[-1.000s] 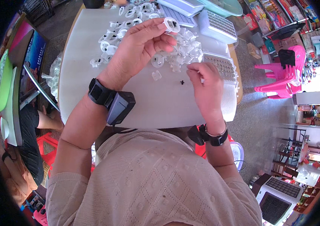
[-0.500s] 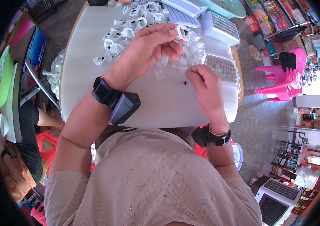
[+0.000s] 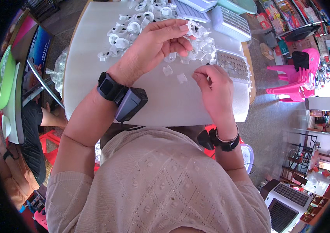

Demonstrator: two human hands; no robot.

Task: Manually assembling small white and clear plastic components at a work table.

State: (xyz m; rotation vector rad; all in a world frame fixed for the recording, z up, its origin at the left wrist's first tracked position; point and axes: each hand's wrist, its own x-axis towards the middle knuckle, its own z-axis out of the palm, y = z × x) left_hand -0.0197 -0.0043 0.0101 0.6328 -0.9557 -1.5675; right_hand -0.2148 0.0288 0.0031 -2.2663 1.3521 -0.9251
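Note:
My left hand (image 3: 168, 40) pinches a white plastic ring (image 3: 193, 28) with a small black piece inside it, holding it above the far part of the table. Nearer me, just over the tabletop, my right hand (image 3: 214, 83) has thumb and fingers pressed together. Whatever lies between those fingertips is too small or hidden to make out. Two small translucent white plastic pieces, one (image 3: 167, 70) below my left hand and another (image 3: 182, 78) left of my right fingertips, lie loose. Behind my left hand spreads a heap of clear plastic parts (image 3: 205, 49).
Many white rings with black inserts (image 3: 134, 28) cover the far left of the white table (image 3: 91, 89). A compartment tray (image 3: 233, 66) and stacked white trays (image 3: 231, 23) stand at the right. Beyond are pink chairs (image 3: 299, 83). Another person's arm (image 3: 11, 155) is at the left.
A small black piece that lay beside my right fingertips no longer shows on the table. A second translucent piece now lies there. My left hand still holds the ring; the view has shifted slightly.

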